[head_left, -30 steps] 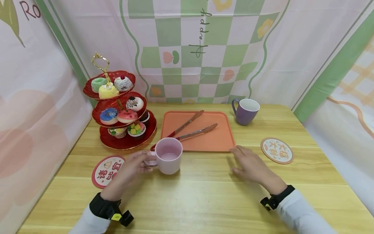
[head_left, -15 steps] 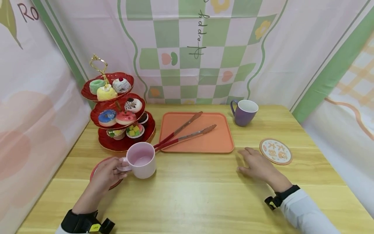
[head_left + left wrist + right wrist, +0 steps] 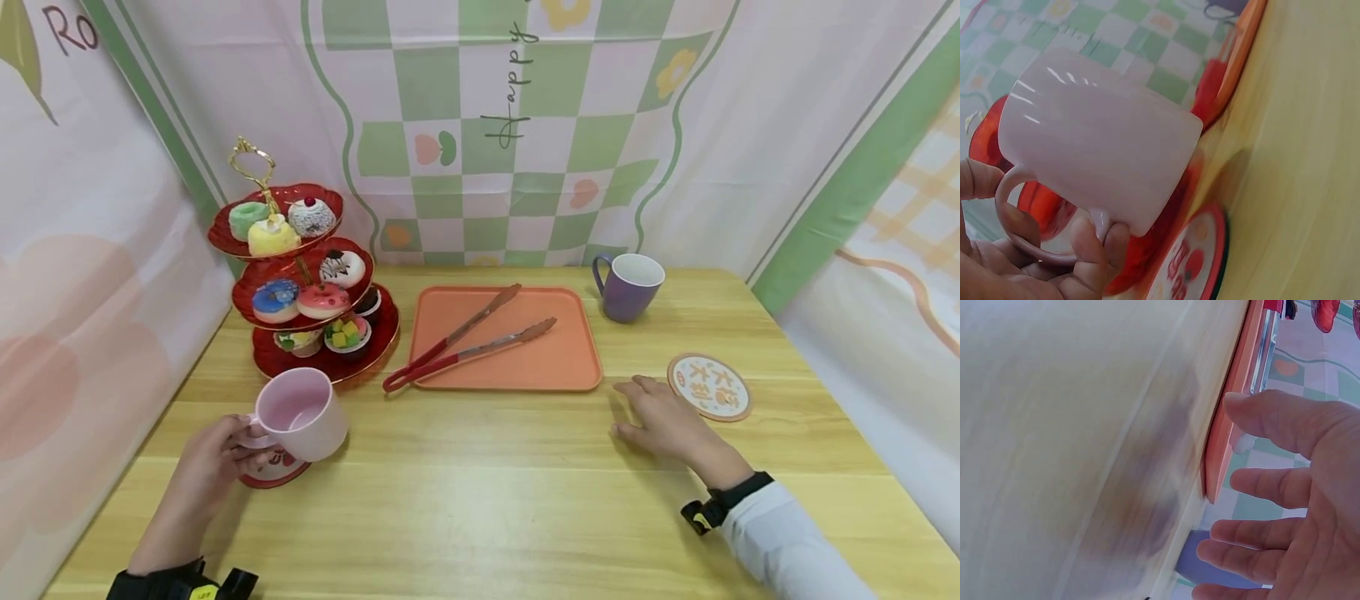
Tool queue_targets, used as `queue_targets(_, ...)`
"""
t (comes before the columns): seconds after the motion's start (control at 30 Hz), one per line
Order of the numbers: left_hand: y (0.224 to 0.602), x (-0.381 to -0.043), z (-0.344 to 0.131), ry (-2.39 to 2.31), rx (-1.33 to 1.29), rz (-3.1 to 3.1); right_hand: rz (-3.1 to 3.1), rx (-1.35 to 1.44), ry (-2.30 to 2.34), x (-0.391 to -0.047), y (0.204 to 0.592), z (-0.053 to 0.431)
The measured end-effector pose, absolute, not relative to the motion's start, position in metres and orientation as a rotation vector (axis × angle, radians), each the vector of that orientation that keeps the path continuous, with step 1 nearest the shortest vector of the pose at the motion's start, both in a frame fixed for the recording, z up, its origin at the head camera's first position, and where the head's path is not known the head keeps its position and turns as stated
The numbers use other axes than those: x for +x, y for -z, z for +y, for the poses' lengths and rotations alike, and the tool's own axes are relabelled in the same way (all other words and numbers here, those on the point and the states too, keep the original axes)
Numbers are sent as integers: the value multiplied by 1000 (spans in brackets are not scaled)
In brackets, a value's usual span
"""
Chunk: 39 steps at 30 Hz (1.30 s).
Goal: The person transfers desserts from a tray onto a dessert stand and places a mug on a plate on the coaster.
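My left hand (image 3: 213,462) grips the handle of a pink mug (image 3: 303,421), its fingers curled round the loop. In the left wrist view the mug (image 3: 1097,137) hangs above the table, with a gap between its base and the red-rimmed round coaster (image 3: 276,471). From the head view the mug and hand cover part of that coaster. At the right, my right hand (image 3: 667,421) hovers low over the table with relaxed fingers and holds nothing. Beside its fingertips lies an orange-rimmed round coaster (image 3: 708,387).
An orange tray (image 3: 562,367) with red-handled tongs (image 3: 450,354) lies at the middle back. A purple mug (image 3: 632,292) stands at the back right. Behind the pink mug rises a red three-tier stand (image 3: 375,354) bearing several cakes and doughnuts.
My left hand has carried the pink mug leftward from in front of the tray to over the red-rimmed coaster. My right hand has drawn slightly right, away from the tray's corner.
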<state>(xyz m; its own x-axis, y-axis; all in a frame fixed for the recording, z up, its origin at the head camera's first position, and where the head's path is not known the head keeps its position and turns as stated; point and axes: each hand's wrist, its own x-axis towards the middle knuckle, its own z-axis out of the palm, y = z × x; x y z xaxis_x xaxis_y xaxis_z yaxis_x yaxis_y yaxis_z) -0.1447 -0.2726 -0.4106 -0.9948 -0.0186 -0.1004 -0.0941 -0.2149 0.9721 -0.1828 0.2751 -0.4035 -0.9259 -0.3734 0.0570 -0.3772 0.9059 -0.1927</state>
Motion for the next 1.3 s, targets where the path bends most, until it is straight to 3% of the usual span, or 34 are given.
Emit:
queue_targets(0.37, 417, -143, -303, -2394, -241, 1959, -3065, 586, -326, -181, 405, 275)
queue_targets(1.3, 423, -148, -314, -2369, -424, 1884, -3096, 572, -356, -178, 410, 273)
